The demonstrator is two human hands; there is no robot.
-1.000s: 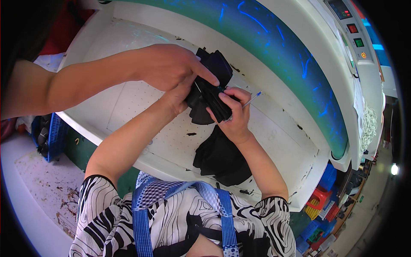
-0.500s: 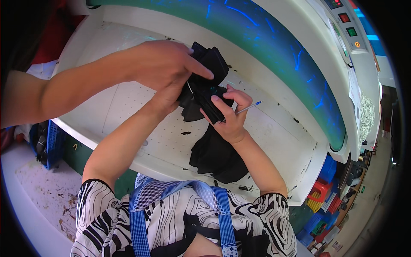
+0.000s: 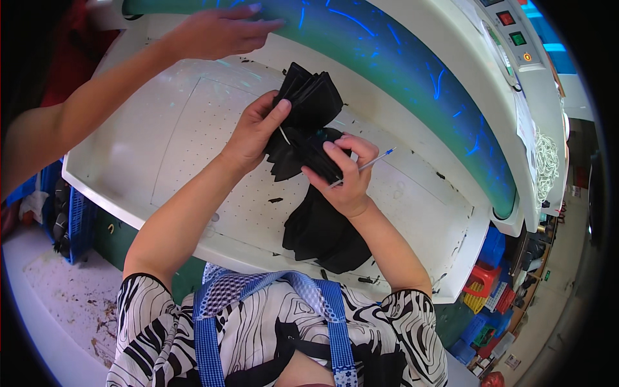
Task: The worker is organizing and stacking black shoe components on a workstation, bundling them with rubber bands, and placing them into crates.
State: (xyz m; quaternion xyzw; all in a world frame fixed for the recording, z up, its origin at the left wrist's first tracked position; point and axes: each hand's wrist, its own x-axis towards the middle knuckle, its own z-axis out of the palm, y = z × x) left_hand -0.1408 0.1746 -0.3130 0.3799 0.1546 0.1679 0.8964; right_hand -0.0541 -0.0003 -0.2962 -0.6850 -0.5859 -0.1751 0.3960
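Over the white tray, my left hand grips a stack of black cloth pieces at its left side, thumb on top. A thin white strip or tie crosses the stack near my left fingertips. My right hand is closed around the stack's lower part, its layers bunched together. Between the right fingers sticks a slim pen with a blue tip. A second bundle of black cloth lies on the tray below my right hand. Another person's hand reaches in from the upper left, apart from the cloth.
A curved white machine hood with a glossy blue-green panel arches over the far side. Its control panel has red and green switches. White string hangs at the right. Blue crates stand at the left; colored baskets at the lower right.
The other person's hand has drawn back from the black stack toward the upper left, uncovering my left hand. My hands keep their hold with little movement.
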